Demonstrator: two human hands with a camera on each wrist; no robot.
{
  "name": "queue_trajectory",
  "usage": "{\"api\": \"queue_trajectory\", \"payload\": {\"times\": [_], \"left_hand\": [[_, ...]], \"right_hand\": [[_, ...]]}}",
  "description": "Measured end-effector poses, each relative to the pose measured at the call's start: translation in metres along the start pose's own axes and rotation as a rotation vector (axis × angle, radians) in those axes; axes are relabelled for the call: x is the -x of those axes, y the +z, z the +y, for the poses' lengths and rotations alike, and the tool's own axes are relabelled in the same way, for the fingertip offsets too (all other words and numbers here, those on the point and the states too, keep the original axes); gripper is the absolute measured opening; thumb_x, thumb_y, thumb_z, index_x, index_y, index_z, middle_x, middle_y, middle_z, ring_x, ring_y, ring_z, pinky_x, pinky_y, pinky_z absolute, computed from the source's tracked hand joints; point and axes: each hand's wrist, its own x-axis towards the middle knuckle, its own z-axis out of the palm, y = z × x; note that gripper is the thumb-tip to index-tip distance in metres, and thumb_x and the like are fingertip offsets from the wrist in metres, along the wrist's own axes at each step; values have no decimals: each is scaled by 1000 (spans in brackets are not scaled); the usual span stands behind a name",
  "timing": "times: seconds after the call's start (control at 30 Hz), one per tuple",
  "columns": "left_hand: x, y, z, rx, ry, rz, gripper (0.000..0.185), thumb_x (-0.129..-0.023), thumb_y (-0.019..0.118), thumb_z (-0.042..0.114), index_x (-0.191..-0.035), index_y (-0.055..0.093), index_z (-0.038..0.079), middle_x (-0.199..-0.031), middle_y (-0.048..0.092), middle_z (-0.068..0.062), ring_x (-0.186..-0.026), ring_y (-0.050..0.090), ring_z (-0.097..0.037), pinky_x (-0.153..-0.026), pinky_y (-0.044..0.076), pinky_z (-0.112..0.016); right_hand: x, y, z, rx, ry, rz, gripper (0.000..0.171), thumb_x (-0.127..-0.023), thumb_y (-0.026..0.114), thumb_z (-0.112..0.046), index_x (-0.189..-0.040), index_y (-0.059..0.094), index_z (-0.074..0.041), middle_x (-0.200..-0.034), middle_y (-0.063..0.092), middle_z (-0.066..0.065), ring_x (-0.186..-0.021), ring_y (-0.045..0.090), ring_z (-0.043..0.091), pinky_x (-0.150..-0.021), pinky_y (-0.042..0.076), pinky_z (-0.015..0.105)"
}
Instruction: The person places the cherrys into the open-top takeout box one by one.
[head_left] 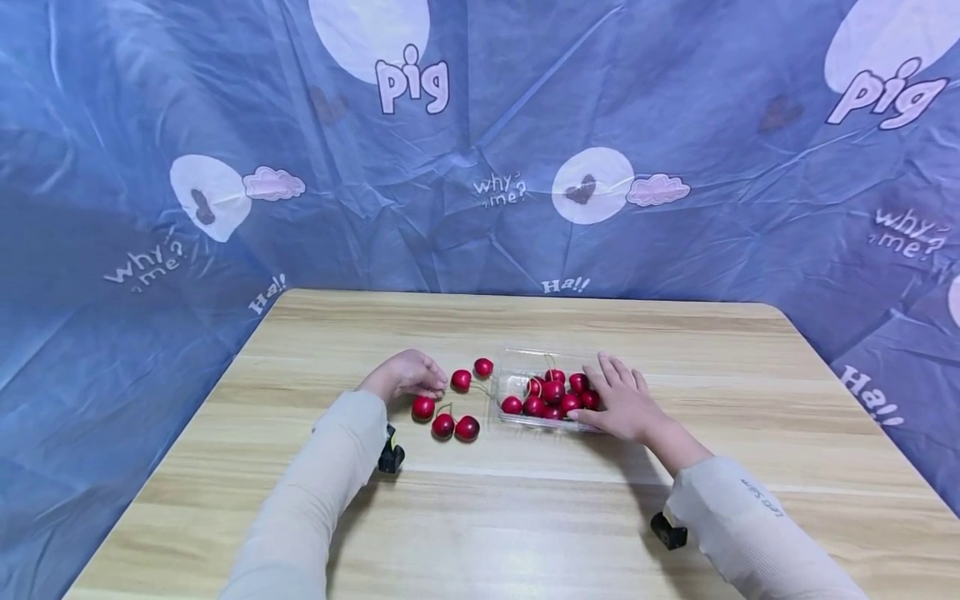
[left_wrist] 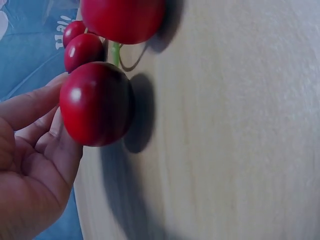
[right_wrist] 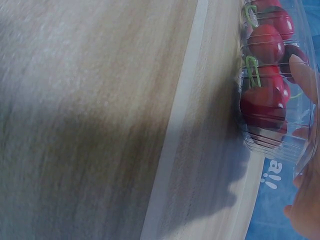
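On the wooden desk (head_left: 525,517), a clear plastic box (head_left: 517,377) sits near the middle, with a cluster of red cherries (head_left: 553,395) filling its right half. The right hand (head_left: 621,404) rests against the box's right end, fingers (head_left: 611,371) straight and slightly spread over its edge and thumb along the near side; in the right wrist view a fingertip presses on the clear wall in front of the fruit. Just left of the box, five loose cherries (head_left: 450,407) lie on the desk. The left hand (head_left: 405,375) lies beside them, fingers loosely curled with the tips against the nearest loose cherry (head_left: 461,380); whether they actually pinch it I cannot tell. The left wrist view shows one cherry (left_wrist: 96,104) close against that hand's fingers (left_wrist: 30,107).
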Motion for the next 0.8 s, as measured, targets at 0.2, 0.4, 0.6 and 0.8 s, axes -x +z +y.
{"api": "queue_trajectory", "payload": {"times": [0.2, 0.4, 0.6, 0.8], "left_hand": [[7, -1, 7, 31, 53, 12, 20, -77, 53, -11, -97, 54, -14, -80, 61, -19, -68, 60, -19, -67, 52, -26], [11, 0, 16, 92, 120, 37, 21, -77, 55, -9, -97, 54, -14, -79, 61, -16, -70, 60, -19, -68, 52, -27], [13, 5, 24, 137, 136, 31, 21, -79, 54, -7, -100, 53, -12, -75, 61, -10, -74, 61, -21, -70, 52, -27], [13, 15, 32, 192, 183, 3, 21, -80, 51, -9, -101, 51, -14, -82, 60, -14, -70, 60, -17, -72, 51, -28]], "right_hand": [[-1, 0, 0, -3, -1, 0, 83, -76, 51, -56, -132, 29, 1, -137, 11, 27, -124, 7, 41, -98, 5, 58], [-1, 1, 1, 1, -2, 4, 83, -76, 52, -56, -131, 30, 2, -137, 11, 27, -124, 7, 41, -98, 5, 59], [-1, 3, 3, 12, 0, 0, 84, -76, 50, -58, -132, 29, 1, -138, 11, 26, -124, 7, 41, -98, 5, 58], [-1, 3, 2, 9, -1, 5, 85, -76, 48, -60, -132, 29, 1, -137, 11, 27, -124, 7, 41, -98, 5, 59]]}}
